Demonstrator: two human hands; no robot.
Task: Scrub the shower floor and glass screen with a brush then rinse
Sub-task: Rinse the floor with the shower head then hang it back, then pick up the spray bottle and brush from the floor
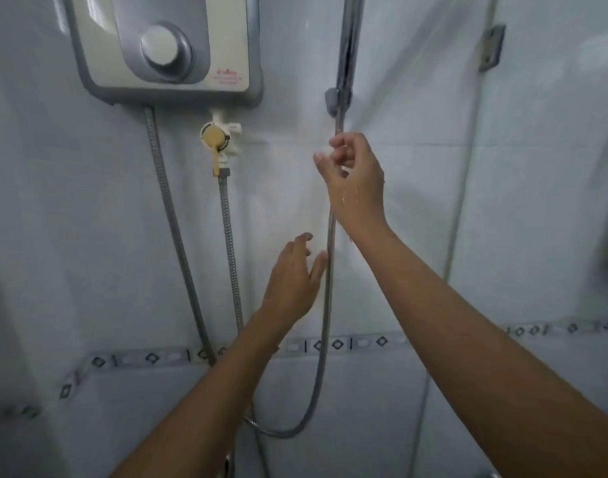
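Glass screen (463,188) shows only as a pale edge running down the right side of the frame. The floor lies below the picture and no brush is in view.

Nearest, two bare forearms rise from the bottom edge towards the centre. The left hand (292,277), at mid-frame, has its fingers spread and relaxed. It holds nothing, and its thumb lies just beside the shower hose (325,322), probably to steady or catch it. Higher up, the right hand (354,174) is wet, with drops on the wrist. Its fingers are half curled, their tips at the hose where it hangs below the holder (333,101). The hose passes behind the palm, so I cannot tell whether the hand actually grips it.

The hose drops from that holder, loops low at bottom centre and curves back up. That slack is probably what lets the shower head reach the floor and the glass. The head itself is out of view.

On the wall behind, the chrome rail (349,39) stands at upper centre, and a valve with a tan lever (214,143) sits to its left. The water heater (164,46) fills the upper left. With both hands at the hose, this looks like preparation for rinsing.
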